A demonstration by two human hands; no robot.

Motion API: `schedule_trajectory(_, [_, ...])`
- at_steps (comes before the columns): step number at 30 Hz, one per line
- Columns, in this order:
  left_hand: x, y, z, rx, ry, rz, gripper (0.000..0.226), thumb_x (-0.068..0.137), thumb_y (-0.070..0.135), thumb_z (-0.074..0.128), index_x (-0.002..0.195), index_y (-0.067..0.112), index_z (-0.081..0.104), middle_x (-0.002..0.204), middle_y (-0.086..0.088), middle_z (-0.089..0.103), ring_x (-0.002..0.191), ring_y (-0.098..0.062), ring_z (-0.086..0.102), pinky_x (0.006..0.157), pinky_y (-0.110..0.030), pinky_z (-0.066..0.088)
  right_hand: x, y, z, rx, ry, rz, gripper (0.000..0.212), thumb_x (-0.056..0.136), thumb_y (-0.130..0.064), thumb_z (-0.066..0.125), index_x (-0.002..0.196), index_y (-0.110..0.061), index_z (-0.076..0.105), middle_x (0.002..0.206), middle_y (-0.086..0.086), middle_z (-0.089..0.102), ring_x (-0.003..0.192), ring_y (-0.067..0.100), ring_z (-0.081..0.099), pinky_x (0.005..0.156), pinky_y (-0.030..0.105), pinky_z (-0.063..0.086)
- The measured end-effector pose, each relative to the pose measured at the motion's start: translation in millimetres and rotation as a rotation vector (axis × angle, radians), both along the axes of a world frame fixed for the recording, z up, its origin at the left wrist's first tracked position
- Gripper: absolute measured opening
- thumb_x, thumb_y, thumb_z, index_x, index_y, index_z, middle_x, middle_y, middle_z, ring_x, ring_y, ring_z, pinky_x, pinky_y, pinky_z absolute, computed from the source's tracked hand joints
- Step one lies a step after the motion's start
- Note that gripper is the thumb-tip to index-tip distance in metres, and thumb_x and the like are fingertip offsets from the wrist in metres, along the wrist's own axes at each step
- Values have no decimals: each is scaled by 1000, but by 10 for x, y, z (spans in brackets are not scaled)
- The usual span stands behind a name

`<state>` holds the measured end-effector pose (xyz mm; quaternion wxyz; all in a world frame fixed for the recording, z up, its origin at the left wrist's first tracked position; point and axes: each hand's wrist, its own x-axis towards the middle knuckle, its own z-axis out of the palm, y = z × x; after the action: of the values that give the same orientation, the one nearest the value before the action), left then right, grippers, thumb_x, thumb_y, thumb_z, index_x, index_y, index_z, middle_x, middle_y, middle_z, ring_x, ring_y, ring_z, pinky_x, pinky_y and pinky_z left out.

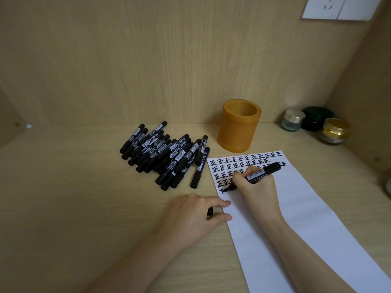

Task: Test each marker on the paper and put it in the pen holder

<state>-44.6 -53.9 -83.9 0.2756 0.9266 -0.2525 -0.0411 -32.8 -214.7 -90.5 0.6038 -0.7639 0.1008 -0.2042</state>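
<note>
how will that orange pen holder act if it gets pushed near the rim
The pen holder looks squat and wide-based, so it would probably slide rather than tip. Its thick wall suggests it is stiff. What shows of its inside looks empty, so it may be fairly light.

The right hand [257, 183] is curled in a writing grip round a marker [261, 172], its bare forearm extended behind it to the right. The left hand [196, 212] is laid palm down just to its left, a black cap [209, 211] pinched between thumb and forefinger.
</note>
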Motion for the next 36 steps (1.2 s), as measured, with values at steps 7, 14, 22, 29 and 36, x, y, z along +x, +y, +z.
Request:
schedule_trajectory(7, [5, 1, -15, -6, -1, 2, 37, 81, 62, 55, 115, 49, 59, 48, 9, 40, 47, -5, 42, 62, -19, 38, 3, 16, -6, -28, -14, -12, 26, 80, -3, 62, 62, -11, 47, 47, -13, 41, 47, 2, 36, 48, 13, 31])
schedule_trajectory(14, [-2, 1, 3, 5, -8, -3, 37, 82, 61, 55, 116, 49, 59, 47, 9, 37, 44, -5, 38, 56, -17, 32, -6, 14, -21, -6, -18, 37, 25, 82, -5, 65, 62, -8, 50, 49, -12, 45, 51, 3, 40, 51, 12, 34])
schedule_trajectory(22, [-4, 0, -10, -3, -14, 1, 36, 81, 61, 55, 115, 50, 59, 47, 8, 38, 44, -5, 39, 57, -17, 31, -28, 23, 17, -24, -11, 60, 23, 78, 2, 62, 61, -8, 50, 46, -15, 47, 48, -1, 42, 49, 10, 34])
schedule_trajectory(29, [-3, 1, -8, -9, -30, -5, 36, 81, 60, 56, 115, 48, 60, 45, 8, 34, 42, -5, 38, 51, -14, 29, -43, 34, 23, -23, -6, 77, 23, 79, -1, 63, 61, -7, 50, 50, -9, 46, 51, 4, 41, 50, 13, 35])
schedule_trajectory(36, [-9, 2, -3, -23, -25, 2, 35, 81, 60, 57, 114, 48, 61, 44, 9, 35, 42, -1, 42, 51, -9, 30, -37, 5, 32, -32, -5, -27, 33, 79, 0, 61, 55, -13, 41, 44, -14, 38, 45, 3, 32, 45, 13, 28])
